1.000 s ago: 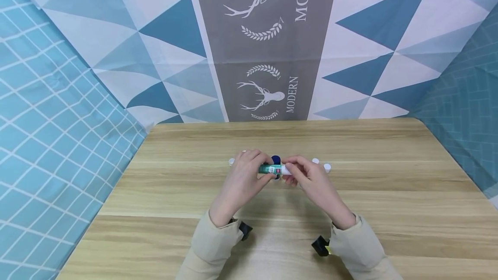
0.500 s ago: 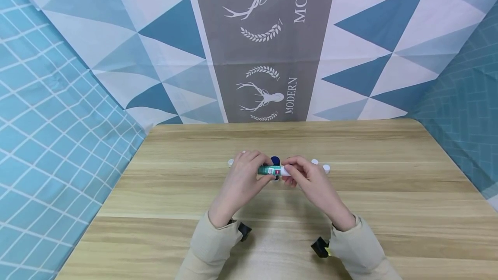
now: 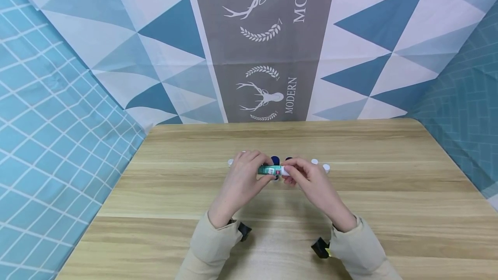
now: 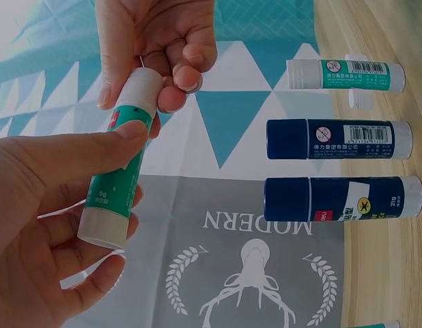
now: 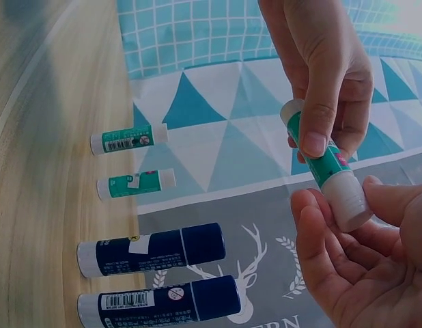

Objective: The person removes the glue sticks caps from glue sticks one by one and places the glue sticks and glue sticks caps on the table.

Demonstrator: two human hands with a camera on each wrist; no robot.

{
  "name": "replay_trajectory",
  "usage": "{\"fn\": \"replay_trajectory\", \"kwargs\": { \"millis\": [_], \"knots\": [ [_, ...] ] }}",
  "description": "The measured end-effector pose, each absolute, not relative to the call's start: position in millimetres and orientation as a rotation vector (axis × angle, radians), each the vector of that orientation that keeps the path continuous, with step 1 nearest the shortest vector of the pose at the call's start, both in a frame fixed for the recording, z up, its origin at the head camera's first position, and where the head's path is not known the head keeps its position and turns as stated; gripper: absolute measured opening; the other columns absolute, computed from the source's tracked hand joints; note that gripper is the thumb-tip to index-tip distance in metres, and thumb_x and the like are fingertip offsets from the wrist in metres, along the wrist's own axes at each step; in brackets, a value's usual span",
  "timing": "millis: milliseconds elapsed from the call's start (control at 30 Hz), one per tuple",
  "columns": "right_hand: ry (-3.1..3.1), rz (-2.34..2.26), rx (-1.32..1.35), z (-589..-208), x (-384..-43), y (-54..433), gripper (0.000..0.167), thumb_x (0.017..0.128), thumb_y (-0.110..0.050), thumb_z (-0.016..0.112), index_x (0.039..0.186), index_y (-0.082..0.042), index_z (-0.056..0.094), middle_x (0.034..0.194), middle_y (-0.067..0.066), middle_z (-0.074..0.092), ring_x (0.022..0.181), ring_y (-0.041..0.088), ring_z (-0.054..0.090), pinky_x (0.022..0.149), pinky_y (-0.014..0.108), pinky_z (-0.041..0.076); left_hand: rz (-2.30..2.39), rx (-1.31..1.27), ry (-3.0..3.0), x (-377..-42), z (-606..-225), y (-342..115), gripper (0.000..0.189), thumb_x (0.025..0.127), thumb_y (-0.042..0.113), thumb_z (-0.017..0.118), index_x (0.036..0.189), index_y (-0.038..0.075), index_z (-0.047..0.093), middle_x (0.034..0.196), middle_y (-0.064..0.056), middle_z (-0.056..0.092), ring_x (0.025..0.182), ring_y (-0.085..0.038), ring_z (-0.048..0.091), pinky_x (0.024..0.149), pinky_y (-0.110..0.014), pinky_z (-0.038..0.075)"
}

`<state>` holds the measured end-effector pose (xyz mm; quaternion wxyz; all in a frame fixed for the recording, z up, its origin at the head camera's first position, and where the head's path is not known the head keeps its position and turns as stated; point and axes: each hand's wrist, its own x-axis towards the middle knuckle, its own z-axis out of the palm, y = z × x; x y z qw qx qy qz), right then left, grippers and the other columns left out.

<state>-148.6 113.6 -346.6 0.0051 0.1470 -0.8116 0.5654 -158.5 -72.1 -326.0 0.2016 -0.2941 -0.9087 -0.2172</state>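
A green glue stick [image 3: 270, 170] with a white cap lies level between both hands above the table. My left hand [image 3: 243, 178] grips its green barrel, thumb on the near side, as the left wrist view shows with the glue stick [image 4: 119, 171] tilted across the palm. At the other end my right hand [image 3: 313, 180] pinches the white cap [image 5: 347, 198] between thumb and fingers. The cap sits against the barrel; whether it is loosened, I cannot tell. Behind the hands stand two dark blue glue sticks [image 4: 341, 199], partly hidden in the head view.
Left of the blue sticks stand two smaller green glue sticks [image 5: 139, 184]. On the right, another green glue stick [image 4: 347, 75] stands near a white-topped one [image 3: 326, 168]. The wooden table [image 3: 163, 198] meets a patterned cloth [image 3: 268, 46] at its back edge.
The fingers of my right hand have shifted slightly on the cap, and a second dark blue top now shows behind them. My left hand keeps its place on the glue stick.
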Motion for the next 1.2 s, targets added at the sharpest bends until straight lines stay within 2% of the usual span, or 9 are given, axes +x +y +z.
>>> {"fn": "replay_trajectory", "kwargs": {
  "millis": [333,600,767,1200],
  "knots": [
    [-2.562,1.736,0.463,-345.7,-148.0,112.7,0.024,0.092,-0.027,0.051,0.103,-0.009,0.063,0.078,0.003,0.063,0.07,0.013,0.059,0.067,0.031,0.052,-0.595,-0.83,-2.519,-159.0,-326.2,-72.5,0.026,0.068,0.023,0.08,0.086,0.013,0.065,0.083,0.005,0.062,0.079,-0.01,0.055,0.079,-0.031,0.04],
    [-2.554,1.737,0.495,-346.9,-148.6,112.5,0.022,0.093,-0.025,0.051,0.101,-0.008,0.062,0.078,0.004,0.061,0.068,0.013,0.058,0.065,0.028,0.052,-0.571,-0.841,-2.514,-159.6,-325.0,-73.5,0.025,0.068,0.025,0.079,0.086,0.013,0.066,0.083,0.005,0.064,0.079,-0.01,0.056,0.081,-0.03,0.04],
    [-2.555,1.735,0.504,-347.7,-148.8,112.6,0.02,0.093,-0.024,0.05,0.1,-0.008,0.061,0.078,0.004,0.06,0.067,0.013,0.058,0.065,0.031,0.052,-0.566,-0.863,-2.489,-160.6,-325.4,-74.5,0.023,0.069,0.024,0.078,0.085,0.015,0.066,0.082,0.007,0.064,0.078,-0.009,0.057,0.08,-0.029,0.039],
    [-2.537,1.748,0.503,-348.5,-148.9,112.5,0.02,0.093,-0.025,0.051,0.099,-0.009,0.061,0.077,0.004,0.061,0.071,0.025,0.06,0.064,0.026,0.051,-0.547,-0.89,-2.454,-160.1,-324.6,-75.4,0.023,0.069,0.026,0.078,0.087,0.015,0.068,0.084,0.007,0.066,0.079,-0.008,0.058,0.081,-0.028,0.039]
  ]
}}
